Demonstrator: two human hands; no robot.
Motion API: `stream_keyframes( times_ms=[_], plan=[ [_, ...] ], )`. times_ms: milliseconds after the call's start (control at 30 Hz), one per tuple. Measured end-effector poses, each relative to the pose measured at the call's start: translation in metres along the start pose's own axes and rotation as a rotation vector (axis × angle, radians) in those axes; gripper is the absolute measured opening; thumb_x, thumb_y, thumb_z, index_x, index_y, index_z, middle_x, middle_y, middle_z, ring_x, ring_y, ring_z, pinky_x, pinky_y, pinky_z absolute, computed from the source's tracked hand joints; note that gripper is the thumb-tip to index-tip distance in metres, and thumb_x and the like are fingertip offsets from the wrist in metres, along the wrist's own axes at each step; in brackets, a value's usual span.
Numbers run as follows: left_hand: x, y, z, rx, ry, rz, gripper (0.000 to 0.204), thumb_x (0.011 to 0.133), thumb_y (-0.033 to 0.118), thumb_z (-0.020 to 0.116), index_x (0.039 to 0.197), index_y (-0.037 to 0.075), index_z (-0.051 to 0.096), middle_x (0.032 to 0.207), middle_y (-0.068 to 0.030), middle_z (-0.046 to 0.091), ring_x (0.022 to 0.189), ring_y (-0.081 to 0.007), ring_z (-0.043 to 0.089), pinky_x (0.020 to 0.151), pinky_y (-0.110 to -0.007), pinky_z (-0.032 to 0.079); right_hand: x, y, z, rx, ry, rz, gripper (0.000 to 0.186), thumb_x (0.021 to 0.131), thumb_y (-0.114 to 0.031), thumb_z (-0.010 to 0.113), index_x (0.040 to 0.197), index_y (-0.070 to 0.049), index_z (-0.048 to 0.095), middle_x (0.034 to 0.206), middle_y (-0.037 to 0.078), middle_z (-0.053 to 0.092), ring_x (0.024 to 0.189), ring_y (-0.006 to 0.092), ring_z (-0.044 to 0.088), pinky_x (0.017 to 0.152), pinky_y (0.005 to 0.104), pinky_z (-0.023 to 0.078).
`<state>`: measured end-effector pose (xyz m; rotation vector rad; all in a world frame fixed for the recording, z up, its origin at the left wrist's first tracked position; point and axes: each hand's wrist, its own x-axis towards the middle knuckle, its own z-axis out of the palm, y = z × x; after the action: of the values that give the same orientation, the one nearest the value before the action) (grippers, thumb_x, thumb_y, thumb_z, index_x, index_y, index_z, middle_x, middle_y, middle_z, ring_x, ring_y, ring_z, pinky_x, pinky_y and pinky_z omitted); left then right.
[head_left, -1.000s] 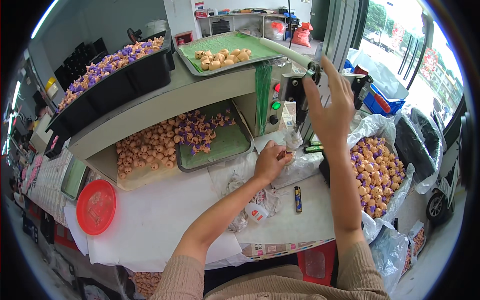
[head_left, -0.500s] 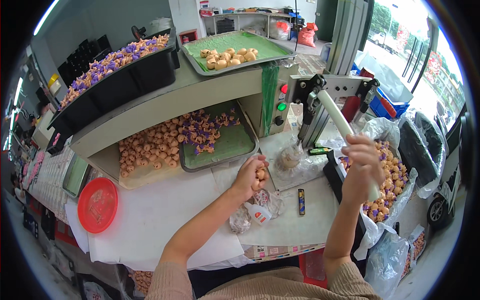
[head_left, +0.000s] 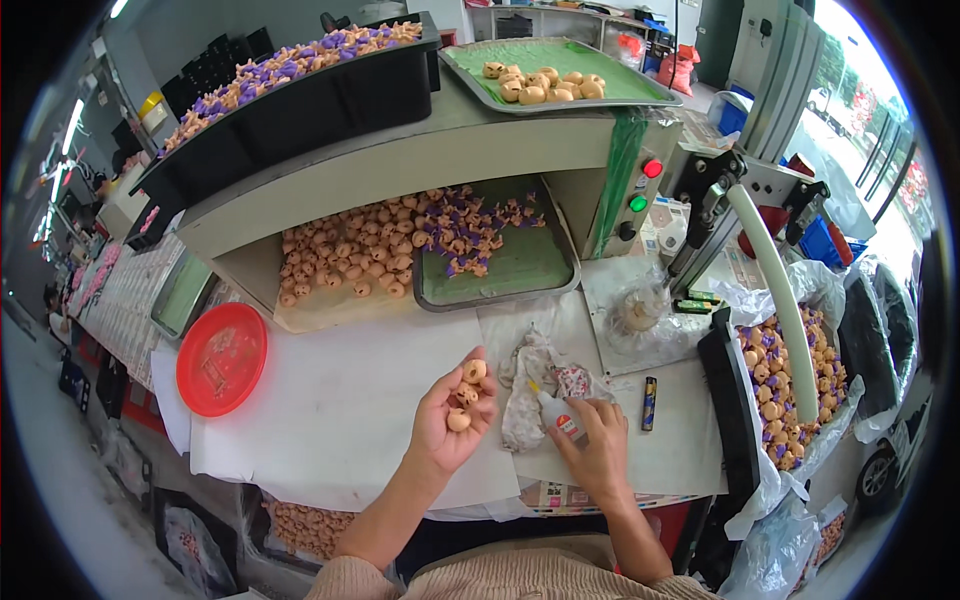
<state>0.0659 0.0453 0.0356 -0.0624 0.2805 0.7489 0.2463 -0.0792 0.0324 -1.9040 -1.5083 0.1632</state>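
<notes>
My left hand (head_left: 450,420) is cupped palm up over the white work surface, its fingers curled round three small beige doll heads (head_left: 467,394) with dark marks. To its right, my right hand (head_left: 598,445) has its thumb and fingers round a small white squeeze bottle (head_left: 560,412) with a yellow nozzle and a red label. The bottle rests on a crumpled, stained cloth (head_left: 524,420). Beyond the hands, many beige heads (head_left: 350,245) lie under the shelf. Beside them, a grey tray (head_left: 500,285) holds small purple-and-beige figure pieces (head_left: 465,235).
A hand press with a long pale lever (head_left: 775,280) stands at right, above a plastic-wrapped piece (head_left: 640,308). Beside it is a plastic-lined bin of figures (head_left: 785,400). A red plate (head_left: 222,360) lies left. The shelf bears a black bin (head_left: 300,120) and green tray (head_left: 640,88).
My right hand has left the press lever and come down onto the squeeze bottle. My left hand has drawn nearer to me and turned, showing the heads. The view has shifted.
</notes>
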Motion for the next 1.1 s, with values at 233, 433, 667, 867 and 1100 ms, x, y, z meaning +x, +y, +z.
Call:
stream_keyframes(
  times_ms=[233,433,667,867,1100],
  plan=[
    [-0.025,-0.001,-0.033,-0.165,-0.019,-0.068,0.034,0.093,0.005,0.05,0.127,0.001,0.047,0.119,-0.0151,0.053,0.102,-0.0227,0.058,0.065,-0.025,0.053,-0.001,-0.003,0.007,-0.009,-0.037,0.027,0.041,0.07,-0.012,0.075,0.107,-0.003,0.06,0.099,0.016,0.058,0.091,0.0353,0.055,0.079,0.0417,0.043],
    [-0.035,-0.008,-0.039,0.139,0.132,0.007,0.038,0.089,0.0,0.056,0.125,0.007,0.049,0.121,-0.0123,0.056,0.107,-0.022,0.06,0.065,-0.023,0.056,-0.004,-0.008,-0.004,0.239,0.109,0.022,0.038,0.073,-0.011,0.075,0.106,0.0,0.06,0.097,0.014,0.057,0.088,0.0268,0.058,0.076,0.0331,0.046],
    [-0.04,-0.014,-0.039,0.443,0.146,-0.017,0.034,0.089,0.005,0.061,0.121,0.016,0.054,0.114,-0.0049,0.061,0.093,-0.017,0.065,0.066,-0.023,0.056,-0.008,-0.015,-0.01,0.659,-0.032,0.199,0.035,0.072,-0.014,0.079,0.098,0.002,0.061,0.095,0.006,0.057,0.087,0.0151,0.055,0.074,0.0259,0.043],
    [-0.041,-0.016,-0.043,0.399,0.162,-0.022,0.034,0.092,0.009,0.058,0.125,0.014,0.053,0.115,-0.0042,0.061,0.095,-0.0149,0.065,0.068,-0.023,0.055,-0.009,-0.023,-0.003,0.592,0.081,0.036,0.036,0.068,-0.017,0.083,0.093,-0.001,0.062,0.089,0.006,0.057,0.077,0.0147,0.053,0.07,0.0267,0.042],
    [-0.039,-0.014,-0.052,0.446,0.056,-0.05,0.036,0.092,0.012,0.059,0.127,0.012,0.052,0.117,-0.0046,0.06,0.096,-0.0126,0.063,0.064,-0.023,0.05,-0.009,-0.029,0.0,0.418,0.137,-0.096,0.038,0.063,-0.016,0.086,0.093,-0.003,0.066,0.078,0.007,0.058,0.071,0.02,0.056,0.062,0.0298,0.046]
  ],
)
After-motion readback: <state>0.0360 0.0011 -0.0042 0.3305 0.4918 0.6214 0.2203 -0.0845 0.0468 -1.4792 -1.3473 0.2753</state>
